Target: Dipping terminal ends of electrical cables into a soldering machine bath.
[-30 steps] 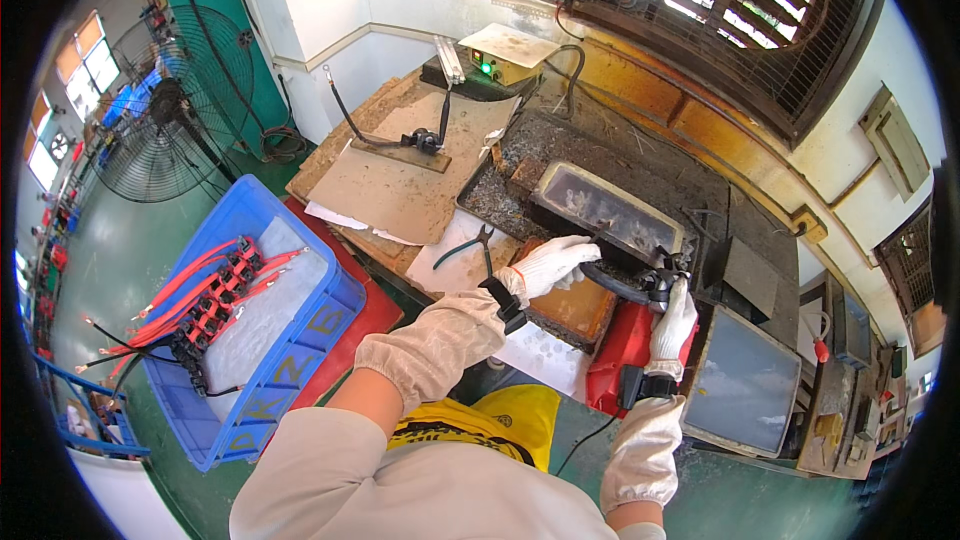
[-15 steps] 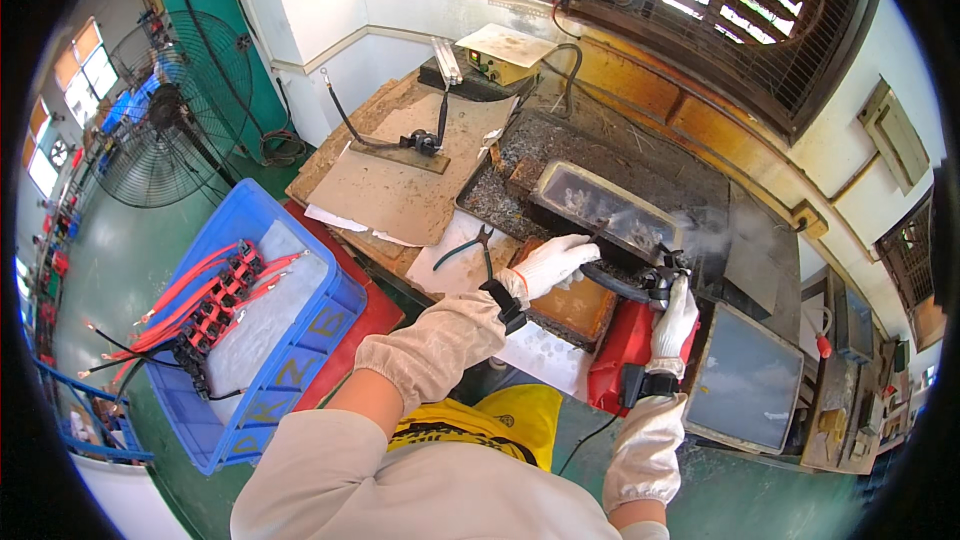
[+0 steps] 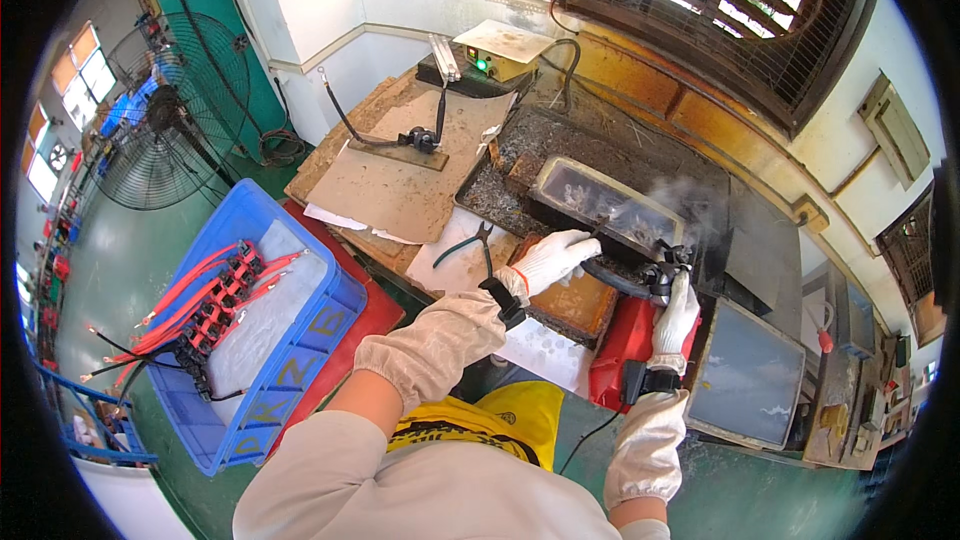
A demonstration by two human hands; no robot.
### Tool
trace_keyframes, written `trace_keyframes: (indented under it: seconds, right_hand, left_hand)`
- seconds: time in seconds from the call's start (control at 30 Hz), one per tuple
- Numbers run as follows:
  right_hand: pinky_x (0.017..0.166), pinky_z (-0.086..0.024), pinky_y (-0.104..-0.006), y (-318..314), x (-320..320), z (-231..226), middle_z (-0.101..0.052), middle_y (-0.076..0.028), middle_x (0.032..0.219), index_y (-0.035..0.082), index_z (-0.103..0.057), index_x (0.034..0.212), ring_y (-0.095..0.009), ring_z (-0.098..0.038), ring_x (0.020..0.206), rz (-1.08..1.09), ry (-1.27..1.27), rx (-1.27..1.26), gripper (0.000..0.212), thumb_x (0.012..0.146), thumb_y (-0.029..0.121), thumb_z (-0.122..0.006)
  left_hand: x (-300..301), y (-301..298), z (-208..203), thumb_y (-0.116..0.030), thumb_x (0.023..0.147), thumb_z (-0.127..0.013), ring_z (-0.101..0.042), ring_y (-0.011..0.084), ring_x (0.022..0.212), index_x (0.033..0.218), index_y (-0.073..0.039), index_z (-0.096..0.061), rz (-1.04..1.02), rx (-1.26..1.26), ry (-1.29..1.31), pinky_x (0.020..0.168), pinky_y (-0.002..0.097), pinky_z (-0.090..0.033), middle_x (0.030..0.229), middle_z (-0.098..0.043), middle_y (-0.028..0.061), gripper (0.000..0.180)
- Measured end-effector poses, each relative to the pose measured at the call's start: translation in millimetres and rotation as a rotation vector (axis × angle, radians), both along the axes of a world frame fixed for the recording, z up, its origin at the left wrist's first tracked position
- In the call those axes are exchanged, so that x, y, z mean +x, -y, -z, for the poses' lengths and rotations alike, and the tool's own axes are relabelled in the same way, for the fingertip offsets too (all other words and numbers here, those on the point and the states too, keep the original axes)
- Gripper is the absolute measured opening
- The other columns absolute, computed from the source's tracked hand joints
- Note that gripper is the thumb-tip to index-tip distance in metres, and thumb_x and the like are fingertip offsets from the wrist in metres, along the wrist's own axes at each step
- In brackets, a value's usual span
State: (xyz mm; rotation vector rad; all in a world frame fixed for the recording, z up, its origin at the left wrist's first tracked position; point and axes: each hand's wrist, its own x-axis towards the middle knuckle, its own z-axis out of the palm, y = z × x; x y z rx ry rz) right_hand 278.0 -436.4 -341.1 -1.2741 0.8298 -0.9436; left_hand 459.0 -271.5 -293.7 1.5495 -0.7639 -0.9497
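Observation:
Both of my hands wear white gloves, and beige sleeve covers reach up the forearms. My left hand (image 3: 556, 258) is closed on one end of a thick black cable (image 3: 618, 282). Its other end runs into a black fitting (image 3: 662, 280), which my right hand (image 3: 677, 322) grips from the near side. The cable hangs along the near edge of a rectangular metal trough (image 3: 533, 208) with a silvery, mottled surface. Pale smoke rises over the trough's right end, close to the fitting. Whether the cable tip touches the trough's contents is hidden.
Below my hands sit a brown-orange tray (image 3: 575, 302) and a red container (image 3: 628, 345). Pliers (image 3: 483, 240) lie on paper to the left. A similar cable assembly (image 3: 420, 139) rests on cardboard. A blue crate (image 3: 330, 335) holds red cables; a fan (image 3: 170, 110) stands beyond.
My hands and the cable stay almost in place. A green light now shows on the yellow control box. The smoke has shifted and drifts more upward.

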Motion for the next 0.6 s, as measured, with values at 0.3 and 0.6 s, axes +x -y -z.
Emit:
trace_keyframes:
  seconds: [0.3,0.6]
  right_hand:
    - [0.045,-0.031,-0.0225,-4,1,-6,-0.055,0.001,0.07,0.002,-0.061,0.088,-0.005,-0.041,0.052,-0.005,0.018,0.011,0.033,0.093,0.032,-0.05]
    - [0.035,-0.021,-0.0216,-3,4,-2,-0.05,0.003,0.057,0.006,-0.062,0.082,-0.004,-0.033,0.039,0.029,0.072,-0.054,0.037,0.093,0.039,-0.048]
  left_hand:
    - [1,2,-1,-0.041,0.086,-0.055,-0.055,0.0083,0.067,0.123,0.001,-0.051,0.02,-0.004,-0.01,0.052,0.0224,-0.044,0.088,-0.06,0.0041,0.056]
    - [-1,5,-3,-0.042,0.085,-0.055,-0.053,0.0073,0.066,0.122,0.0,-0.052,0.032,-0.025,-0.038,0.051,0.0215,-0.043,0.089,-0.06,0.0033,0.056]
